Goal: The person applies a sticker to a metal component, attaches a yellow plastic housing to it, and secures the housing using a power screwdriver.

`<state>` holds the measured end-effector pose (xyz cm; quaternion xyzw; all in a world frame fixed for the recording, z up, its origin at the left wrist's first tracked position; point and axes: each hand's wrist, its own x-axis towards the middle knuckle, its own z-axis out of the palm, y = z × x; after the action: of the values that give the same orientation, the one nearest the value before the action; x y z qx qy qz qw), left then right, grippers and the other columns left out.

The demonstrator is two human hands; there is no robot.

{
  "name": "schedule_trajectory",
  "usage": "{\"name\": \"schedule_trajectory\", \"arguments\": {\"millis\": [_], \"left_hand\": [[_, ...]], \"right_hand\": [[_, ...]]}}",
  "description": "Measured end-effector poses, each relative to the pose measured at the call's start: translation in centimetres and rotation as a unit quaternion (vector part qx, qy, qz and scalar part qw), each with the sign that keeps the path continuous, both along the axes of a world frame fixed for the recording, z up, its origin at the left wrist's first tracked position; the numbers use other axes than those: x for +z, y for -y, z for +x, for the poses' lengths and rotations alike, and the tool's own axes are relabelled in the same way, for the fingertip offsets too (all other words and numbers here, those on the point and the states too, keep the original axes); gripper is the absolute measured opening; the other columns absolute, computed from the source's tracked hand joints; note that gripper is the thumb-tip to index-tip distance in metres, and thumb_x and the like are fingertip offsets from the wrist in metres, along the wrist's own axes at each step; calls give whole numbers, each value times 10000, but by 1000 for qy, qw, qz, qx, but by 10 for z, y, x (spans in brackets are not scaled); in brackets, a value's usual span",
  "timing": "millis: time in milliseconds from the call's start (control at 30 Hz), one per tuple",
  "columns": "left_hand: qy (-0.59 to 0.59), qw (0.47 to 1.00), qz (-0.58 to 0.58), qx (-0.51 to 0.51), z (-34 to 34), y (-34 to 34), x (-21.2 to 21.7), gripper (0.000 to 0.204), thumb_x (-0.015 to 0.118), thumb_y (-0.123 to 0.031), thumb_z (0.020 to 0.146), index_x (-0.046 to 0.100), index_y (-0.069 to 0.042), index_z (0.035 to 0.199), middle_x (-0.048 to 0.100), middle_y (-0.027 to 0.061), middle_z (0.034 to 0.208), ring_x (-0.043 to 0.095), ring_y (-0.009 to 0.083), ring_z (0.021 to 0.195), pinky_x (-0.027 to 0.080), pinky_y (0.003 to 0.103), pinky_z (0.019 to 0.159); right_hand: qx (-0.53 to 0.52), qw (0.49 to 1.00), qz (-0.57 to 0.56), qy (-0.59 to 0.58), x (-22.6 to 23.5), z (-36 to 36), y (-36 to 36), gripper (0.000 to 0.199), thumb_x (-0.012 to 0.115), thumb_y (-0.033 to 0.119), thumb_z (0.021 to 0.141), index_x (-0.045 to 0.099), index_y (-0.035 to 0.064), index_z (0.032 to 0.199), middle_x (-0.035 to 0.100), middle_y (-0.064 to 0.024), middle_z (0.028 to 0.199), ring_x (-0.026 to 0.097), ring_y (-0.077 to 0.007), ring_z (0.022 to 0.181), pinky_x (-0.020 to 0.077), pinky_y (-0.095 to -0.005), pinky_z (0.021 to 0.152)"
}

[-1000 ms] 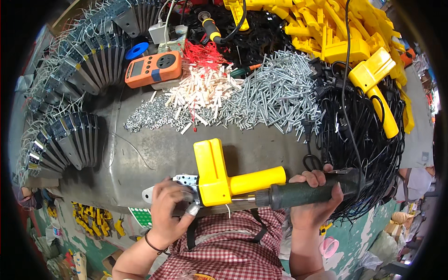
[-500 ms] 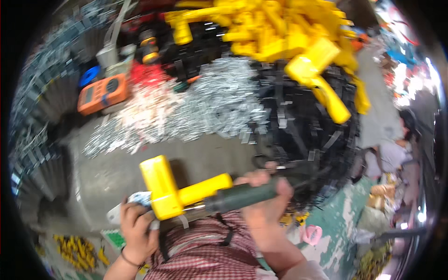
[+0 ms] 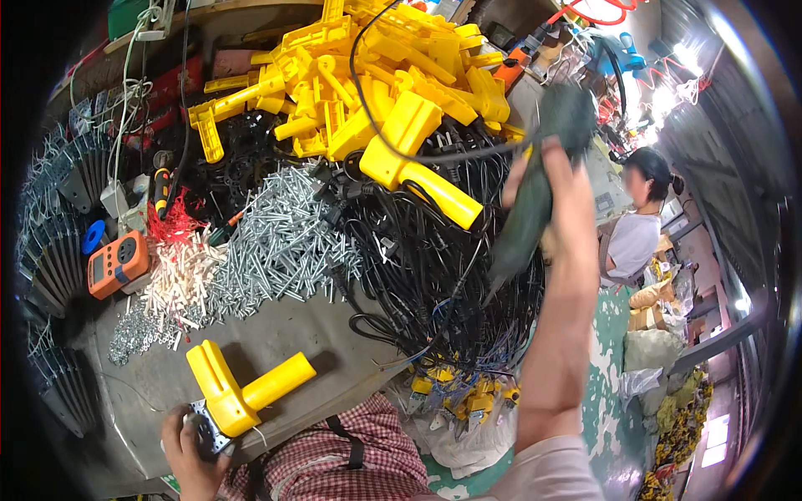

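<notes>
On the near left of the table, my left hand [image 3: 194,457] grips the lower end of a yellow plastic handle housing [image 3: 224,392], where a metal plate [image 3: 209,424] shows. The housing's round handle sticks out to the right over the tabletop. My right hand [image 3: 561,179] is raised at the right and wrapped round a dark green electric screwdriver [image 3: 528,221], blurred by motion. Its tip points down over a heap of black cables [image 3: 418,275], apart from the yellow housing. Another yellow housing [image 3: 418,159] lies on those cables.
Yellow plastic shells [image 3: 401,67] are piled at the back. Silver screws [image 3: 284,234] and small cream-coloured pieces [image 3: 177,275] lie mid-table, beside an orange meter [image 3: 119,265]. Grey blades [image 3: 58,376] line the left edge. A person [image 3: 639,213] sits at the right.
My right hand has lifted the screwdriver away from the housing, up and to the right. My left hand and the housing sit lower and further left in view as the view shifted.
</notes>
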<state>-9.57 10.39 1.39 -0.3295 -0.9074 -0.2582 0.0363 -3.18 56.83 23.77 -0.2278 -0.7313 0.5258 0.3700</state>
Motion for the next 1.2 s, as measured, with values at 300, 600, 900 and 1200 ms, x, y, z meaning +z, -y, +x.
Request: {"name": "schedule_trajectory", "arguments": {"millis": [300,600,900,1200], "left_hand": [[131,968,199,81,-23,11,19,348,565,-212,813,562,51,1041,625,157,953,609,257,865,471,342,784],[-46,995,91,-8,-16,-49,65,241,575,-137,716,600,1,912,560,184,991,545,354,920,436,411,806],[502,759,279,-308,38,-161,90,729,532,-128,889,88,-16,1457,401,262,1343,428,377,1237,364,396,1022],[128,975,135,-122,-30,-103,65,300,521,57,718,542,-13,1009,581,167,889,601,357,787,499,437,673]], "right_hand": [[-74,895,433,79,-84,15,46,86,661,126,784,641,44,797,613,-120,730,597,-255,660,489,-370,636],[28,867,457,195,-161,31,86,183,658,116,768,602,48,928,611,-76,908,561,-271,832,417,-399,756],[224,954,-154,-127,-40,-49,133,376,419,315,973,430,3,1183,596,-104,835,413,-84,438,297,-197,367],[286,837,462,65,-129,-56,163,358,614,62,781,587,9,1134,525,-173,1208,489,-362,1109,393,-439,953]]}}
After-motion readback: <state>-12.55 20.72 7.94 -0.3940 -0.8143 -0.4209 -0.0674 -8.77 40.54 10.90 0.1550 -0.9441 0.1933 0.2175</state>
